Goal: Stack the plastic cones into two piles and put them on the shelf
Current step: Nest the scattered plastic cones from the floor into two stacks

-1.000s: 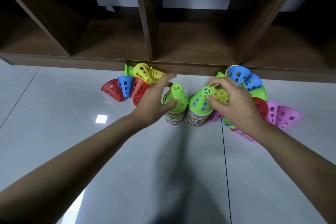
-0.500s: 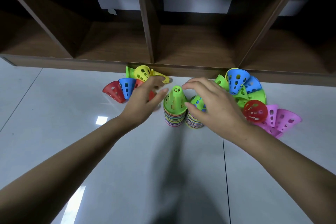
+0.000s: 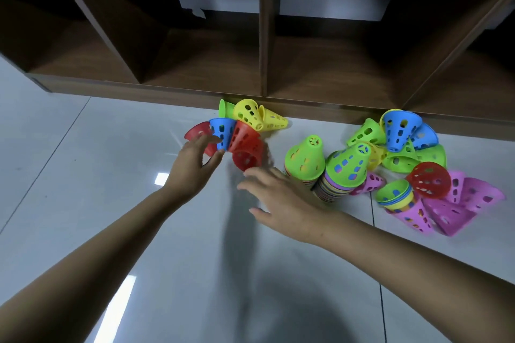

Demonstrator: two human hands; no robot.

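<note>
Two piles of nested cones stand side by side on the floor, each topped by a green cone: the left pile [image 3: 305, 157] and the right pile [image 3: 345, 170]. A loose cluster lies to their left, with a blue cone [image 3: 221, 131], red cones [image 3: 245, 145] and yellow cones [image 3: 252, 115]. My left hand [image 3: 195, 167] reaches into this cluster, fingers spread at the blue and red cones, holding nothing. My right hand [image 3: 278, 200] hovers open just below the red cones, left of the piles.
More loose cones lie right of the piles: a blue cone [image 3: 398, 127], green cones [image 3: 365, 133], a red cone [image 3: 429, 179] and pink cones [image 3: 459, 203]. The dark wooden shelf [image 3: 263, 36] with open compartments runs along the back, its base touching the cones.
Both hands left the two piles and moved left toward the red, blue and yellow cluster. The view shifted, so the piles now sit right of centre.
</note>
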